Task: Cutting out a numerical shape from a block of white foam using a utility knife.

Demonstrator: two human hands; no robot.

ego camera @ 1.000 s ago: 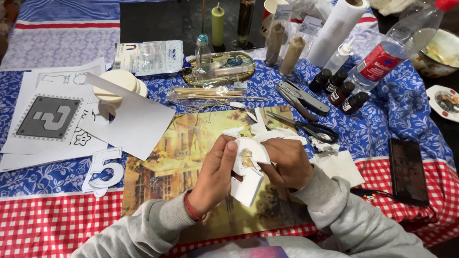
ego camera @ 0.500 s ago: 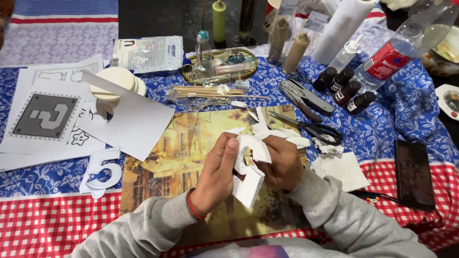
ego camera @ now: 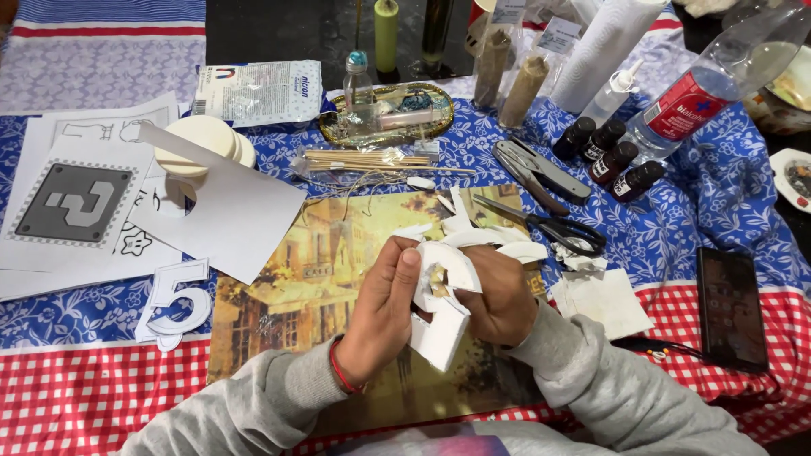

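While gripped between left hand [ego camera: 387, 311] and right hand [ego camera: 500, 297], both closed on it, white foam cutout [ego camera: 441, 314] held above picture placemat [ego camera: 287, 287], just in front of the chest. Beyond: black scissors [ego camera: 547, 225], white paper scraps [ego camera: 507, 247], dark phone [ego camera: 730, 309] at right.

White foam cutout [ego camera: 441, 314]; blue floral cloth [ego camera: 726, 211]; red-checked cloth [ego camera: 76, 397]

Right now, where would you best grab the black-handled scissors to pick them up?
Take the scissors by the black handle loops, coming from the right. The handles lie clear beside the paper scraps, while the blades point up-left over the picture mat.
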